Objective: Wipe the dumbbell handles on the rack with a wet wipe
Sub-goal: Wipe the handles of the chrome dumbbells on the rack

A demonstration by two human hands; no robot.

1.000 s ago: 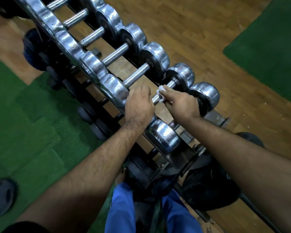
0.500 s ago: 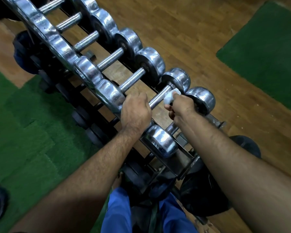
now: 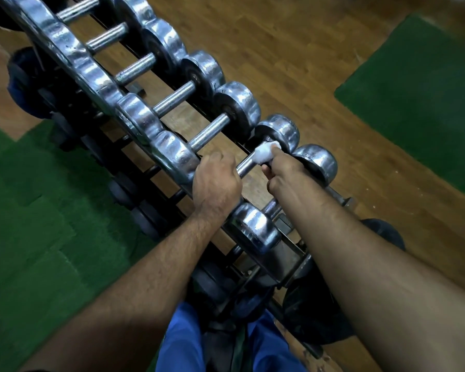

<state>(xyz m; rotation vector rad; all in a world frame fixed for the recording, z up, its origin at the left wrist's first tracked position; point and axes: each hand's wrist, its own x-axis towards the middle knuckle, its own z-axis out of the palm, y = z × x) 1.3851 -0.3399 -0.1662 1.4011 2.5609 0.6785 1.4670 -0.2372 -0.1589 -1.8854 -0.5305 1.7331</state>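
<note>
Several chrome dumbbells lie in a diagonal row on a black rack (image 3: 287, 253). My left hand (image 3: 215, 183) grips the near end of one dumbbell's handle (image 3: 246, 165), beside its chrome head (image 3: 176, 154). My right hand (image 3: 282, 170) holds a bunched white wet wipe (image 3: 265, 154) pressed round the far end of the same handle, close to the far head (image 3: 279, 131). The nearest dumbbell (image 3: 255, 228) lies partly under my right forearm.
More dumbbells run up to the top left, their bare handles (image 3: 211, 131) showing. Darker weights sit on lower rack tiers (image 3: 142, 210). Green mats (image 3: 38, 224) cover the floor at left and at the far right (image 3: 419, 98), wood flooring between. Blue trousers (image 3: 183, 342) show below.
My right hand has slid the wipe along the handle away from my left hand, toward the far head. The left hand has kept its grip on the near end.
</note>
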